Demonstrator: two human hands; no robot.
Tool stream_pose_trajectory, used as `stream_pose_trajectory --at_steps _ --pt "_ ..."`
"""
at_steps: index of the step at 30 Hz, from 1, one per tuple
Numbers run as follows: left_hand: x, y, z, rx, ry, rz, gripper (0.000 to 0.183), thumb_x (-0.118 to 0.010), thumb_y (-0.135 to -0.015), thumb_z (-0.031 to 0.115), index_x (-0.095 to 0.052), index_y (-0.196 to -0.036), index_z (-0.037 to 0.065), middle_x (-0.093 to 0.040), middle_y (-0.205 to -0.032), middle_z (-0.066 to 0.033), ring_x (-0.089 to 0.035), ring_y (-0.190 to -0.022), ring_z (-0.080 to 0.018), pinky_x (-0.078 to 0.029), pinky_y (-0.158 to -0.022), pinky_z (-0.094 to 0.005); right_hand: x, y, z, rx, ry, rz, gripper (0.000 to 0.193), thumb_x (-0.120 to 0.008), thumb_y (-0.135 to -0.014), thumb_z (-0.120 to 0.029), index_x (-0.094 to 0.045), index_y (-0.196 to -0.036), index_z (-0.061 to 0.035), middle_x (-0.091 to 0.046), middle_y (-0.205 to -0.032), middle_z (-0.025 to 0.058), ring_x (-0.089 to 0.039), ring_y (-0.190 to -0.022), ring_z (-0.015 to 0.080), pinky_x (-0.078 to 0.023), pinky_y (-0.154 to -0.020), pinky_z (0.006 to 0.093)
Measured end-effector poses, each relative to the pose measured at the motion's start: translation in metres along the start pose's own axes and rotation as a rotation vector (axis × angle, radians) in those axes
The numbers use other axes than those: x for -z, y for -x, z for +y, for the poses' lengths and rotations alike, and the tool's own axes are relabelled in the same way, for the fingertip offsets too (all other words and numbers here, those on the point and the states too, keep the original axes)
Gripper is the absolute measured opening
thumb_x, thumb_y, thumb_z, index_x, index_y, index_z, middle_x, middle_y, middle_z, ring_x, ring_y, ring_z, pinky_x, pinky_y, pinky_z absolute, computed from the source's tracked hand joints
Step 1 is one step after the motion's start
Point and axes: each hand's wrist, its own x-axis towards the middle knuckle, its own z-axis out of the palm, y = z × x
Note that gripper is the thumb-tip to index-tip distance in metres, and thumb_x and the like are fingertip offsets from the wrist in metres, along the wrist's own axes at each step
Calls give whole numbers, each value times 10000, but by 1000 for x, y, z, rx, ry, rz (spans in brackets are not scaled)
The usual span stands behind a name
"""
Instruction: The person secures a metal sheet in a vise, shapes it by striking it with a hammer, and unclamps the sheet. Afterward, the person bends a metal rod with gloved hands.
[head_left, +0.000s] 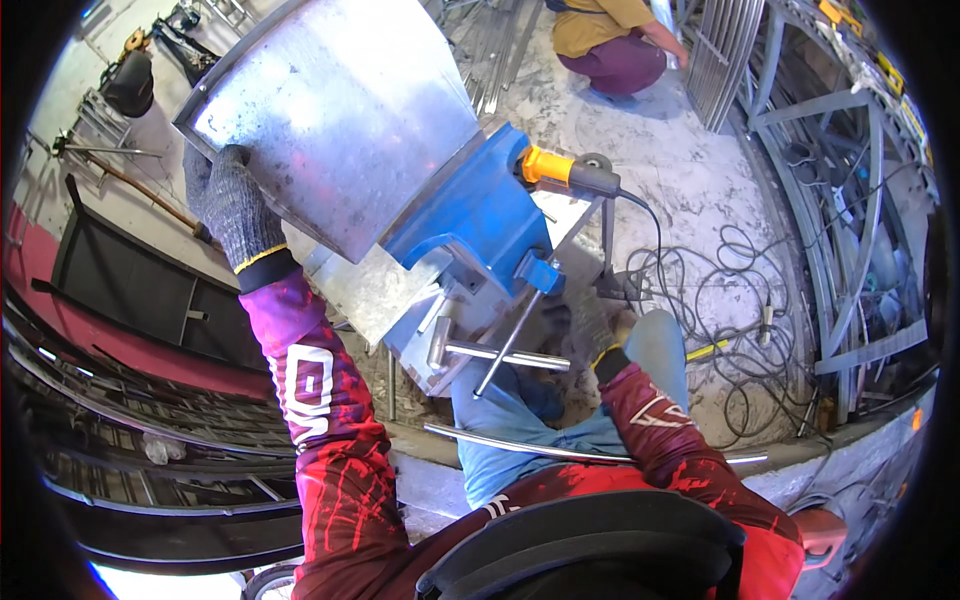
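A large bent sheet-metal piece point(340, 110) with a shiny, curved face stands tilted at the blue bench vise point(475, 215). My left hand point(235, 200), in a dark grey knit glove, grips its left edge, thumb on the face and the other fingers mostly hidden behind. Low beside my knee is my right hand point(612, 340); its fingers are blurred and hard to make out. A yellow and black angle grinder point(565, 172) lies at the vise's right side, its cord trailing down. Below the vise jaws rests a metal hammer point(500, 353), close to the vise's handle bar point(510, 345).
A thin shiny rod point(530, 443) crosses over my lap. Tangled black cable point(740, 330) covers the floor at right, near metal racks point(850, 230). A person point(610, 45) squats at the far side. Metal frames point(150, 280) lean at left.
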Motion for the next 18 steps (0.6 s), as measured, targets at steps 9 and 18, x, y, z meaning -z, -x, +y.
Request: stream_pose_trajectory --at_steps 9,18 --pt "-13 3 -3 -69 3 25 322 -589 -799 -34 -686 -1103 8 -686 -927 -66 -641 -798 -175 -522 -736 -298 -11 18 -55 152 297 -608 255 -603 -840 -112 -688 -1080 -119 -682 -1052 103 -619 -1085 318 -503 -932 462" --pt "-13 6 -4 -87 43 28 366 -603 -813 -37 -675 -1171 -10 -697 -999 -63 -643 -867 -160 -516 -772 -288 -31 50 -17 798 700 -599 324 -575 -863 -161 -685 -1168 -167 -697 -1097 77 -665 -990 277 -553 -818 429"
